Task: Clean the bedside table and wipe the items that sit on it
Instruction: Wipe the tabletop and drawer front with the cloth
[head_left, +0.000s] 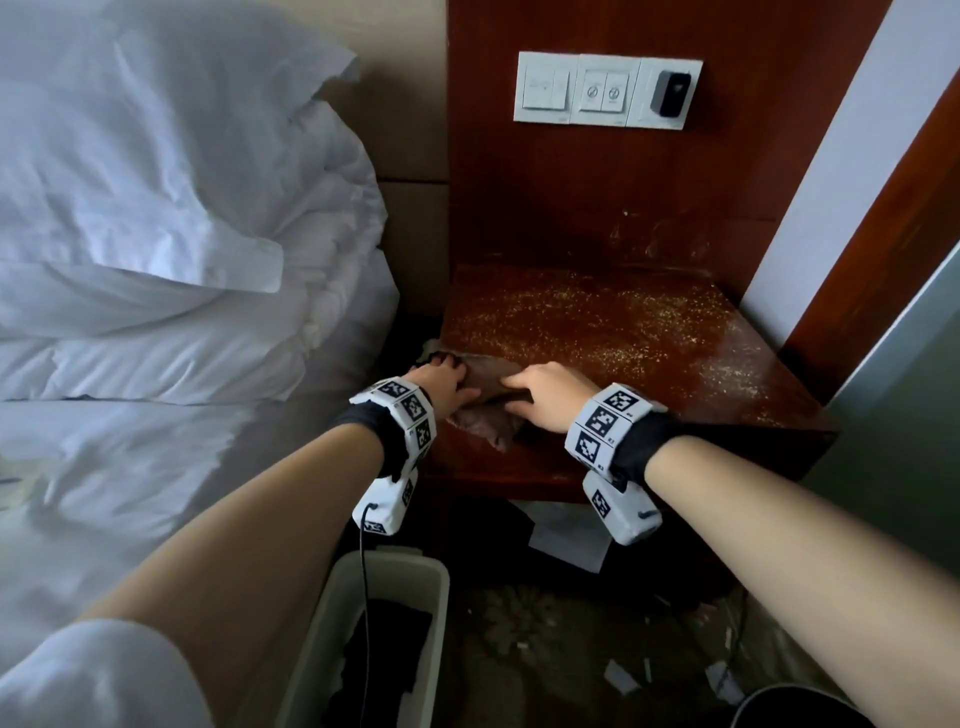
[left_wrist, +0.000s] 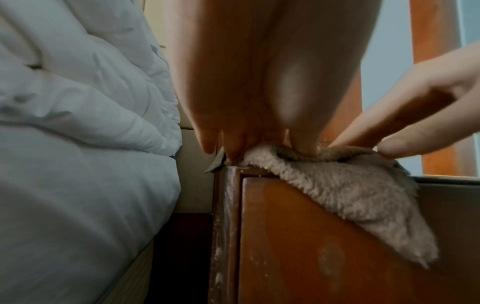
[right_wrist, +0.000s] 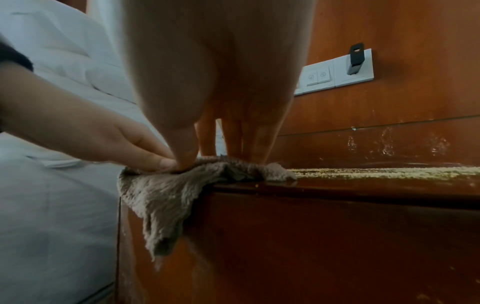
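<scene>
Nearest, on the floor below the arms: a pale bin (head_left: 322, 639) holding something dark, cloth or a liner, I cannot tell which. A second dark round container (head_left: 800, 709) shows only its rim at the lower right; contents hidden. Scraps of paper (head_left: 618, 678) lie on the floor between them.

Next, the brown cloth (head_left: 485, 410) sits on the front left corner of the table (head_left: 727, 384), one flap hanging over the front edge. Left hand (head_left: 441, 387): grip lies on the cloth at the corner, fingers mostly straight and pressing down, thumb on a fold. Right hand (head_left: 550, 397): fingers extended, tips and thumb pressing the cloth from the right side, touching the left thumb.

Handling judgement: the cloth looks fluffy, soft and light; it bunches readily, so a flat palm over a folded pad should hold better than a fingertip pinch. It should drag grit rather than slip.

Beyond the hands, pale crumbs or dust (head_left: 613, 317) cover most of the tabletop. No other items are visible on it.

Farthest: wall switches (head_left: 605, 91) with a black plug (head_left: 670, 93).
</scene>
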